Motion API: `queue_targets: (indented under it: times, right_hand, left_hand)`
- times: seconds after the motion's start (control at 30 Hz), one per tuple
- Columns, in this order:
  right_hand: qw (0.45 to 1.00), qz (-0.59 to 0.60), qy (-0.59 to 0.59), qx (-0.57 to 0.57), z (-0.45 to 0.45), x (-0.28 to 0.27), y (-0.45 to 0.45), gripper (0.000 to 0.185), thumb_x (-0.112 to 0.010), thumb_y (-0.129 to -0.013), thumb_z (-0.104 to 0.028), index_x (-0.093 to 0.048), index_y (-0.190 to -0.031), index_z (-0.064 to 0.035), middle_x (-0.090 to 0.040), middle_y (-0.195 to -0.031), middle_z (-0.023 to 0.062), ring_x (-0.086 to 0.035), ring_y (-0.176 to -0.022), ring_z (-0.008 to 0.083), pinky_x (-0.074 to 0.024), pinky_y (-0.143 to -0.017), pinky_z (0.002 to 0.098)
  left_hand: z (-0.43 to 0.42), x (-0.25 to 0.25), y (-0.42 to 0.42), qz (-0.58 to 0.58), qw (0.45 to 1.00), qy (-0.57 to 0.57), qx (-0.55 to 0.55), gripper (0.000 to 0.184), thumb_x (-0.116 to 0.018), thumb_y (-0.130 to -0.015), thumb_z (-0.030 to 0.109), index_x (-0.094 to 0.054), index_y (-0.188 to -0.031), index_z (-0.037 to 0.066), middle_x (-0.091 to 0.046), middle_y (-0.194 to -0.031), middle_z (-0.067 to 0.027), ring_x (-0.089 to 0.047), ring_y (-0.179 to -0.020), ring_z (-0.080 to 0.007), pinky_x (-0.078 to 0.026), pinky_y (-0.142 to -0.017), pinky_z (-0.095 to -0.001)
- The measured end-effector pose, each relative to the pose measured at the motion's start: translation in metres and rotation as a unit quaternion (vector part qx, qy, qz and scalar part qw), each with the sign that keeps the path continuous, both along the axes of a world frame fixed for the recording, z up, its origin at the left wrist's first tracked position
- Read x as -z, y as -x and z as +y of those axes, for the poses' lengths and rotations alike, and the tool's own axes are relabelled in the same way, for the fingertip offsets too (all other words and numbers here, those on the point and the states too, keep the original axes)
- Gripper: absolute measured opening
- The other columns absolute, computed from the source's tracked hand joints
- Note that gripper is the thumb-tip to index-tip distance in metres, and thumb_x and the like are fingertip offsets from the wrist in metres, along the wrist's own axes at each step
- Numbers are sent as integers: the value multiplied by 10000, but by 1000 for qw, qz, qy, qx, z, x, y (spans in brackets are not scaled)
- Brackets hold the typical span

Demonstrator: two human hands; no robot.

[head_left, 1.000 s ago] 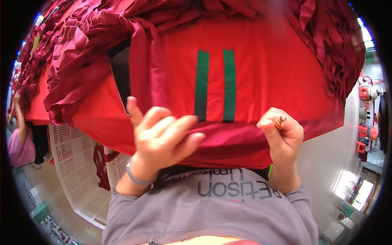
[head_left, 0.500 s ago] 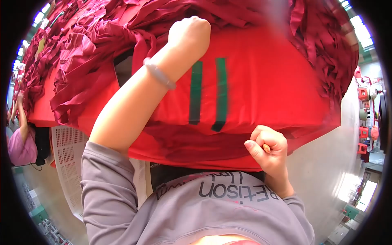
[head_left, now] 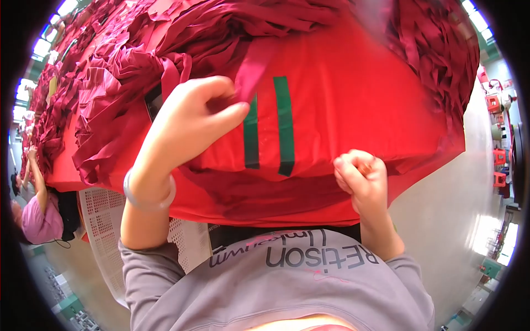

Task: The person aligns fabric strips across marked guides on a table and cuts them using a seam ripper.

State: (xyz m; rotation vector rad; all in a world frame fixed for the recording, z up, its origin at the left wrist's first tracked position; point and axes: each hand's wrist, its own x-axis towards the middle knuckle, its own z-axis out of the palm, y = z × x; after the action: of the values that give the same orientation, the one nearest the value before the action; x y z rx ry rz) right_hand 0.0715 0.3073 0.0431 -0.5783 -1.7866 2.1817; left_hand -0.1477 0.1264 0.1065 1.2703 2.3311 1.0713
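At the centre left of the frame, the left hand (head_left: 204, 110) reaches over the table with thumb and forefinger curled towards each other. They seem to be grasping the near end of a dark red strip (head_left: 255, 66), though blur hides exactly where the tips meet. The strip slants up and right from the fingers to the heap of strips (head_left: 226, 27) at the top; gripped by one end, it probably stays narrow and apart from the tangle. Whether its far end is free of the heap, I cannot tell.

Right of centre, by the table's front edge, the right hand (head_left: 363, 179) is clenched. A small brown thing (head_left: 366, 170) shows in its curled fingers, too covered to name; tucked so, it is likely held in reserve.

A smooth red cloth (head_left: 353, 105) covers the table, perhaps to give the strips a clean bed. Two lengths of green tape (head_left: 284, 127) lie side by side on it in mid-frame, straight enough to suggest placed marks. The heap is banked along the top and upper left, with a second heap (head_left: 430, 71) at upper right, which leaves room in front of the body. A white basket (head_left: 102, 215) stands below the table at lower left.
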Motion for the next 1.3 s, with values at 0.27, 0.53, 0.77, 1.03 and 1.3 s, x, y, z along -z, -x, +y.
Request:
queue_targets:
  times: [0.27,0.53,0.77,1.03,1.3]
  right_hand:
    - [894,-114,374,-221,-47,-10,96,348,-463,-973,-370,-556,-1095,-58,-645,-987,117,-513,-550,145,-351,-425,219]
    - [850,257,453,-83,45,-12,87,443,-551,-890,-468,-576,-1170,-126,-643,-1137,82,-552,-685,114,-411,-571,284]
    - [763,446,463,-58,136,-13,-16,445,-622,-865,-287,-544,-1276,-135,-648,-1081,-104,-422,-816,103,-409,-710,346]
    - [932,245,189,190,272,-14,-196,283,-509,-965,-203,-586,-1196,-59,-590,-1254,98,-578,-1005,216,-463,-929,398]
    - [969,136,129,162,402,15,-310,299,-539,-946,-225,-594,-1206,-89,-648,-958,37,-603,-925,196,-517,-830,347]
  left_hand:
    - [-47,-19,-15,125,976,16,176,245,-765,-658,153,-552,-605,42,-595,-777,-88,-578,-724,-233,-398,-771,-406]
    - [-73,0,-24,4,997,10,73,142,-758,-704,95,-654,-766,20,-581,-625,-72,-573,-587,-235,-422,-877,-417]
    - [-39,10,-29,70,987,-22,144,116,-745,-692,80,-647,-731,32,-575,-597,-77,-548,-544,-235,-442,-670,-337]
    - [-17,37,-43,144,985,-17,93,121,-735,-698,118,-631,-694,59,-594,-594,-48,-550,-540,-228,-415,-591,-336]
    - [11,40,-88,201,961,-42,184,183,-763,-659,165,-627,-753,86,-597,-652,3,-552,-597,-171,-449,-645,-319]
